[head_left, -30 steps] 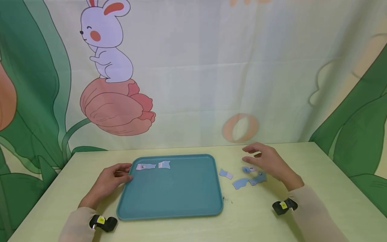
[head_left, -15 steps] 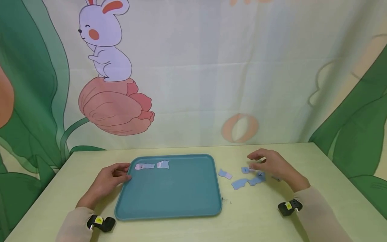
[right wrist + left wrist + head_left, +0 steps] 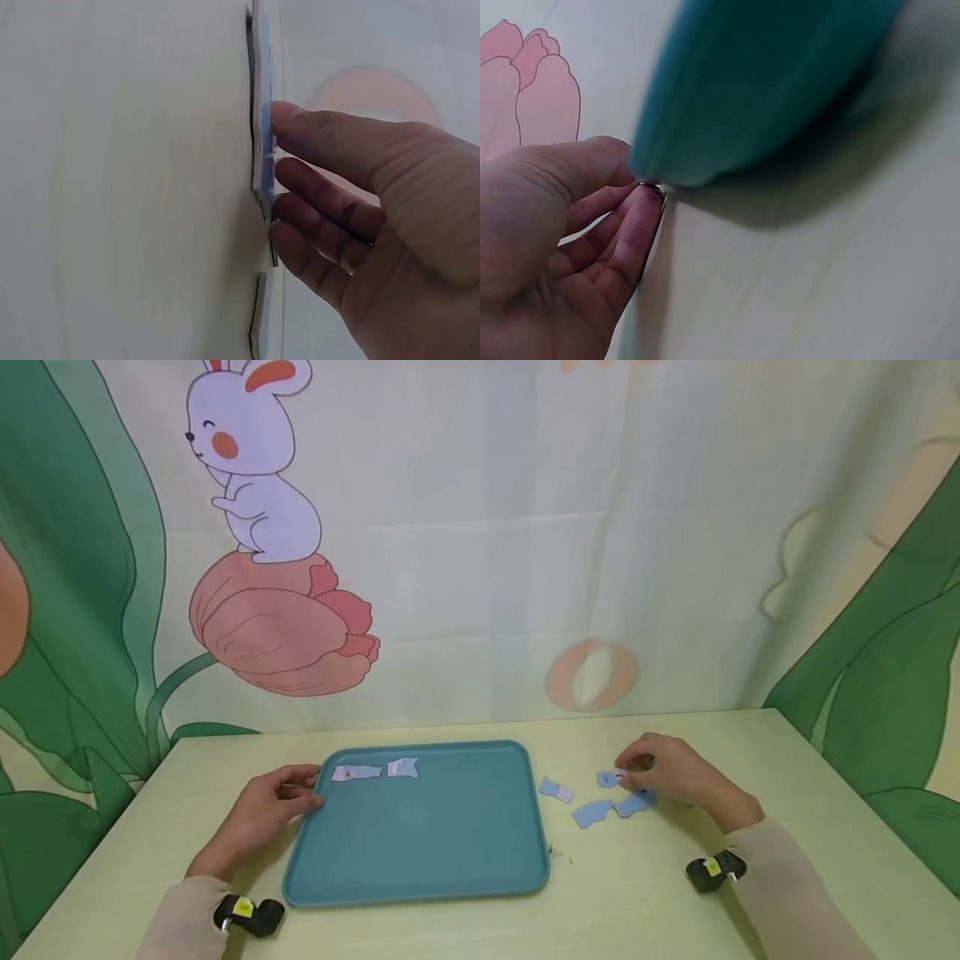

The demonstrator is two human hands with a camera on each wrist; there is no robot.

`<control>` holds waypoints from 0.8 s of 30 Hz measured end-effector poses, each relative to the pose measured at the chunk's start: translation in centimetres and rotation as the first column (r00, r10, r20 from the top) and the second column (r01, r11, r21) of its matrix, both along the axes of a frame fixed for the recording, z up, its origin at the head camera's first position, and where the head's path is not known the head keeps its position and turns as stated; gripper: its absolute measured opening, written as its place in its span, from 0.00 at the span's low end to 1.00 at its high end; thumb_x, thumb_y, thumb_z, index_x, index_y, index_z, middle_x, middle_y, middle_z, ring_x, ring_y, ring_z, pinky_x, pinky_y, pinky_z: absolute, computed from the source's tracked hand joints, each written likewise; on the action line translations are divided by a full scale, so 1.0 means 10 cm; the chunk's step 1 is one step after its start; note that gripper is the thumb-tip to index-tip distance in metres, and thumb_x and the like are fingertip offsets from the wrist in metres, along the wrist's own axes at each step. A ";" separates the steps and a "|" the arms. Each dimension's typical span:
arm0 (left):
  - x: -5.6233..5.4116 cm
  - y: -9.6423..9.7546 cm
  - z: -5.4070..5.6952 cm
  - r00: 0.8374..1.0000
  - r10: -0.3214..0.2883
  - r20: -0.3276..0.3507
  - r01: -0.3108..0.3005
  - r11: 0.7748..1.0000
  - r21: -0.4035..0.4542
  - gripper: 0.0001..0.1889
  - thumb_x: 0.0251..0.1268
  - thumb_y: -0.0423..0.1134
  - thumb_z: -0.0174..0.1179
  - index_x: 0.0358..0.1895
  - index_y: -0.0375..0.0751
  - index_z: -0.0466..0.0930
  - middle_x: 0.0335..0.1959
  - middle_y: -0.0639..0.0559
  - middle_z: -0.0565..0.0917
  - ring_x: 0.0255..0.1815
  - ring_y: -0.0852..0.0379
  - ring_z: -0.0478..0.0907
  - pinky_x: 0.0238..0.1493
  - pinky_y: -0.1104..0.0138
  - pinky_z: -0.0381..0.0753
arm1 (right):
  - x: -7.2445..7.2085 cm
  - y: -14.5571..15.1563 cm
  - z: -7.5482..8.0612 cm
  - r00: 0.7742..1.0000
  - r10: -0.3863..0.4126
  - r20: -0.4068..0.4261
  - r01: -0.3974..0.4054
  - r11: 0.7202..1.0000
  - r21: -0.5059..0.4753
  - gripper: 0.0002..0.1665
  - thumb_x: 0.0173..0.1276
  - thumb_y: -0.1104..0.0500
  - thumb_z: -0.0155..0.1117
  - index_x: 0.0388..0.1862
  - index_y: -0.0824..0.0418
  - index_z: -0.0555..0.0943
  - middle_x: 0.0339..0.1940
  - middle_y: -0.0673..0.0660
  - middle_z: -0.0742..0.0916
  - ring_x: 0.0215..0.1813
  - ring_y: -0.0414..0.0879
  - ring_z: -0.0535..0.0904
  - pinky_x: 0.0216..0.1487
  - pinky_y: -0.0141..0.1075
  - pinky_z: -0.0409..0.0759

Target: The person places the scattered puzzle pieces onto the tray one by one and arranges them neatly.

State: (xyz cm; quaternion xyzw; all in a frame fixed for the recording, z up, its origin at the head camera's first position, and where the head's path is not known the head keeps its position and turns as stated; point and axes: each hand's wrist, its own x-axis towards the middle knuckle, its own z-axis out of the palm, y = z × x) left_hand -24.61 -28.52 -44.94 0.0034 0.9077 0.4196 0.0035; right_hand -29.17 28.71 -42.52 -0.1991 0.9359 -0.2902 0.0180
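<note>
My left hand (image 3: 273, 802) grips the left rim of a teal tray (image 3: 420, 843); in the left wrist view the thumb lies on the rim with fingers below it. Two pale pink-and-blue puzzle pieces (image 3: 403, 767) lie along the tray's upper left. Right of the tray, my right hand (image 3: 667, 768) reaches down, thumb and fingertips pinching the right end of a blue and pinkish puzzle piece (image 3: 606, 779) that lies on the table. The right wrist view shows the thumb against flat pieces (image 3: 261, 135) seen edge-on, with the other fingers curved beside them.
Another blue-and-pink piece (image 3: 557, 790) lies close to the tray's right edge. Two blue pieces (image 3: 592, 813) sit nearer me, one partly under the right hand. A printed curtain (image 3: 450, 568) hangs behind the pale yellow table (image 3: 600, 910).
My right hand has lowered from above the loose pieces, its thumb and fingers closing in on one. The left hand stays at the tray's rim. The whole view has shifted slightly.
</note>
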 end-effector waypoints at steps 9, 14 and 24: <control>0.00 0.01 0.00 1.000 0.000 -0.003 0.000 1.000 -0.003 0.29 0.74 0.34 0.68 0.73 0.28 0.72 0.61 0.33 0.81 0.57 0.40 0.81 0.57 0.51 0.84 | -0.01 -0.01 0.00 0.999 -0.034 0.040 0.034 0.999 0.000 0.11 0.68 0.57 0.79 0.45 0.62 0.89 0.41 0.52 0.86 0.45 0.48 0.79 0.49 0.45 0.78; 0.01 0.02 0.02 1.000 -0.001 -0.008 0.001 1.000 -0.006 0.29 0.73 0.34 0.68 0.73 0.27 0.72 0.61 0.32 0.81 0.57 0.39 0.81 0.57 0.51 0.84 | -0.02 0.00 -0.02 0.999 -0.027 0.045 0.027 1.000 0.010 0.12 0.68 0.57 0.79 0.45 0.61 0.89 0.42 0.51 0.86 0.45 0.47 0.79 0.50 0.45 0.78; -0.01 0.00 0.00 1.000 -0.006 0.002 0.006 1.000 -0.005 0.30 0.74 0.36 0.68 0.73 0.27 0.72 0.61 0.32 0.81 0.57 0.40 0.81 0.55 0.53 0.84 | -0.01 -0.01 -0.03 0.999 -0.027 0.033 0.028 0.999 -0.024 0.12 0.66 0.55 0.80 0.40 0.61 0.86 0.37 0.50 0.85 0.41 0.46 0.78 0.46 0.43 0.78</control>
